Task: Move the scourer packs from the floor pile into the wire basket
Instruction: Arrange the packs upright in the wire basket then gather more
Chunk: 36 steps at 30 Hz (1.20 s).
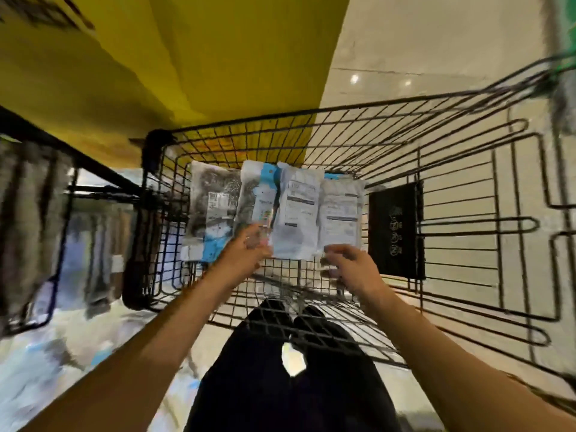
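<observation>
Several scourer packs lie side by side in the black wire basket. One with dark scourers showing is at the left, and a white-backed pack sits in the middle. Beside it on the right lies another white-backed pack. My left hand touches the lower edge of a blue-and-white pack. My right hand has its fingers at the bottom edge of the right pack. More packs lie blurred on the floor at the lower left.
A yellow panel rises behind the basket. A dark wire rack with hanging goods stands at the left. A black tag hangs on the basket's right wall. My dark-trousered legs are below the basket. Pale floor tiles stretch away at the right.
</observation>
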{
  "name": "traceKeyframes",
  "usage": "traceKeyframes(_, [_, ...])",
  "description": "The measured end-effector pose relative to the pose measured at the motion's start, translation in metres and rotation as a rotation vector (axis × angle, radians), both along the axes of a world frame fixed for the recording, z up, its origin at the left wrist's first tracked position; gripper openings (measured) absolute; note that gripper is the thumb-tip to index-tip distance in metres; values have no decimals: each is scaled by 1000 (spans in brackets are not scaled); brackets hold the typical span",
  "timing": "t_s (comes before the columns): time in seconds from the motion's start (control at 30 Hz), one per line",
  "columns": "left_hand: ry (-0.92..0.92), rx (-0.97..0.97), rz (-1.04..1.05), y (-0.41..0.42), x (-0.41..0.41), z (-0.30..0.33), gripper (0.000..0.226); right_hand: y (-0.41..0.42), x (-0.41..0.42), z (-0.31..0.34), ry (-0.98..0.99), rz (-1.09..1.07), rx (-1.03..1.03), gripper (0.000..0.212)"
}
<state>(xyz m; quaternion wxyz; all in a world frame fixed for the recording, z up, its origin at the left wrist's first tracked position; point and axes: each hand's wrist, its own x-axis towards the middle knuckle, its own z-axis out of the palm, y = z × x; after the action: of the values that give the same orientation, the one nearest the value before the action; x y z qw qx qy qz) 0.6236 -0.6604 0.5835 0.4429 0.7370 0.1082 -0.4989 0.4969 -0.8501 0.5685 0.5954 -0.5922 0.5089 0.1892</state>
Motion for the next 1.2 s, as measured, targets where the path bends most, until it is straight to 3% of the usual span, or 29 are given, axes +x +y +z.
traceKeyframes(0.07, [-8,-3,41,18,-11,22,23,10,-14,21,-17,98,18,8])
traceKeyframes(0.17, [-58,12,109,47,-35,44,15,15,-29,51,-89,188,48,8])
traceKeyframes(0.33, [-123,47,283,89,-91,67,14,11,-46,79,-150,327,33,9])
traceKeyframes(0.47, [-161,106,482,119,-152,80,32,13,-55,92,-184,533,-14,9])
traceKeyframes(0.67, [-98,180,806,157,-261,76,13,35,-55,96,-72,746,102,9])
traceKeyframes(0.93, [-63,170,1188,195,-390,79,19,112,-71,94,-69,1139,48,11])
traceKeyframes(1.2, [-82,228,1490,246,-558,71,16,236,-144,81,-47,1393,1,9])
